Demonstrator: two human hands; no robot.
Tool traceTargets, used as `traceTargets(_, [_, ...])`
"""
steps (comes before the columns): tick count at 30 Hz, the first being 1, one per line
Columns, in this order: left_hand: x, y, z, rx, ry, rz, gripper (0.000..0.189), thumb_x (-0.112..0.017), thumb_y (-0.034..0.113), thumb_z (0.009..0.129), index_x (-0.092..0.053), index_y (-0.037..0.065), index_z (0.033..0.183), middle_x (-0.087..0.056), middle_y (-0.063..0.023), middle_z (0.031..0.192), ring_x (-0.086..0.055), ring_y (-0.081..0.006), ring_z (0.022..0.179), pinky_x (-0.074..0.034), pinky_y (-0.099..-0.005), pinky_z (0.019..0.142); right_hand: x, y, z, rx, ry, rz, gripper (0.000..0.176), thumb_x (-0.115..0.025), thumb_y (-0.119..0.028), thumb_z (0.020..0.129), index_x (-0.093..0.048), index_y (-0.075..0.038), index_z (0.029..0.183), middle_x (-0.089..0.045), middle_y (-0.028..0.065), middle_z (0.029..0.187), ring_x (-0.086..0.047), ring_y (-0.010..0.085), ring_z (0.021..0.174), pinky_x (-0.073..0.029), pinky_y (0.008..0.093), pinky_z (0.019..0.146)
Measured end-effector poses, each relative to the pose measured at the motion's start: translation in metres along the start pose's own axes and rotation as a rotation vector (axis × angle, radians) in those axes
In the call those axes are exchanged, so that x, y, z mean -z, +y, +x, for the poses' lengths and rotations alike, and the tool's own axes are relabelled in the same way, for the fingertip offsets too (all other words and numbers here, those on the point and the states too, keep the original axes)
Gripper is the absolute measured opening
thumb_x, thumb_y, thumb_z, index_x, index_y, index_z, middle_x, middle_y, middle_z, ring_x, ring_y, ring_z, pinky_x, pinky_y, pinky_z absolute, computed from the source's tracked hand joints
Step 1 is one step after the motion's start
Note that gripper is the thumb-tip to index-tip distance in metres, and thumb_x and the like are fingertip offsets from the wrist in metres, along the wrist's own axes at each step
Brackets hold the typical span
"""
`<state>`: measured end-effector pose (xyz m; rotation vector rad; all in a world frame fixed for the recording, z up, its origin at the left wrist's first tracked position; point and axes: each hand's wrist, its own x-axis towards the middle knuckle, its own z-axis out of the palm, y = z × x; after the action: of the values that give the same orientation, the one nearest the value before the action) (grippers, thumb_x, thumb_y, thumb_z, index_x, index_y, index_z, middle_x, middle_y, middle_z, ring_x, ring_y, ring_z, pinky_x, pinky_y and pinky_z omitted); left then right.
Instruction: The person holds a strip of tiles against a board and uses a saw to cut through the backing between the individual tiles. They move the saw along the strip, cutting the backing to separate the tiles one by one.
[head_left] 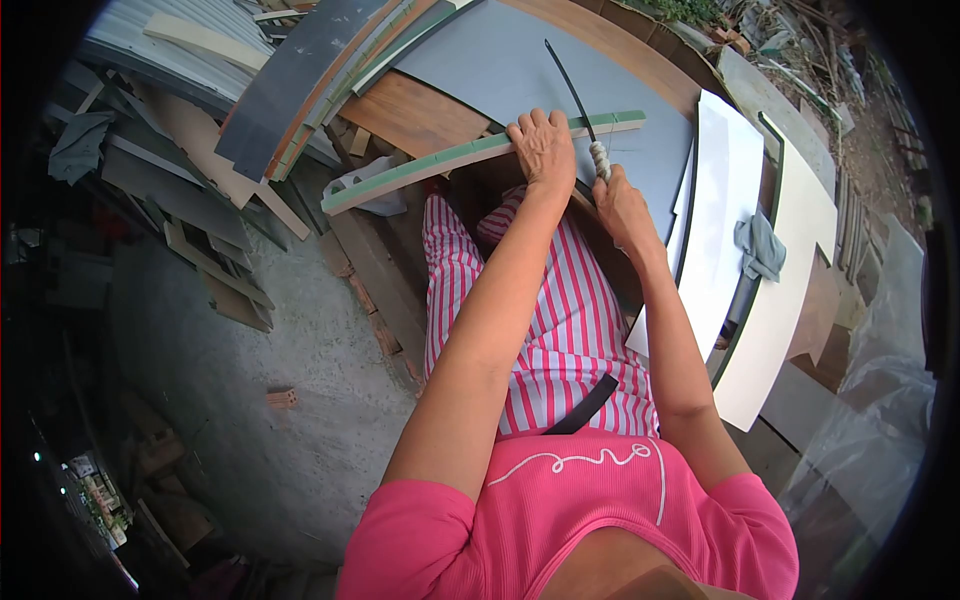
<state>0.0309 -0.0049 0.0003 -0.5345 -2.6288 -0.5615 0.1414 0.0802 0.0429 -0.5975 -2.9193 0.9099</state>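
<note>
A long narrow strip [430, 167], green along its top and cream along its side, lies across the work surface above my lap. My left hand [543, 148] presses on it, fingers wrapped over its edge. In my right hand [624, 205] is the pale wrapped handle of a thin dark blade [571, 88]. The blade crosses the strip just right of my left hand and points up and away. Beneath both is a grey-blue board [520, 62].
White panels [722, 210] with a grey cloth [760, 247] lie at the right. Stacked boards [300, 90] stand at the upper left, with more offcuts [185, 190] beyond. A brick piece [282, 398] rests on the concrete floor [340, 340].
</note>
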Motion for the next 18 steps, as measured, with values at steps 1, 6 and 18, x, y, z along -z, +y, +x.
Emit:
traceTargets(1, [0.000, -0.001, 0.000, -0.009, -0.006, 0.008, 0.012, -0.056, 0.003, 0.075, -0.058, 0.004, 0.088, -0.056, -0.0155, 0.091, -0.052, -0.0318, 0.092, -0.035, -0.0440, 0.082, 0.005, -0.001, -0.013, -0.037, -0.046, 0.002, 0.026, -0.044, -0.022, 0.095, -0.046, 0.004, 0.101, -0.062, 0.0335, 0.078, -0.061, 0.0496, 0.078, -0.049, 0.0546, 0.071])
traceTargets(6, [-0.002, -0.002, 0.002, -0.017, 0.011, 0.007, 0.013, -0.056, 0.003, 0.075, -0.058, 0.004, 0.088, -0.056, -0.0154, 0.090, -0.052, -0.0316, 0.092, -0.035, -0.0439, 0.082, 0.014, 0.027, -0.105, -0.144, -0.140, -0.008, 0.031, -0.043, -0.018, 0.097, -0.043, 0.005, 0.116, -0.063, 0.0276, 0.072, -0.065, 0.0428, 0.068, -0.052, 0.0492, 0.063])
traceTargets(18, [-0.001, 0.000, 0.000, -0.010, 0.030, 0.009, 0.011, -0.055, 0.005, 0.078, -0.058, 0.005, 0.089, -0.056, -0.0145, 0.090, -0.052, -0.0311, 0.091, -0.035, -0.0438, 0.081, -0.001, 0.003, -0.003, -0.015, -0.055, -0.003, 0.028, -0.042, -0.023, 0.096, -0.044, 0.004, 0.102, -0.061, 0.0348, 0.081, -0.058, 0.0526, 0.078, -0.045, 0.0567, 0.071])
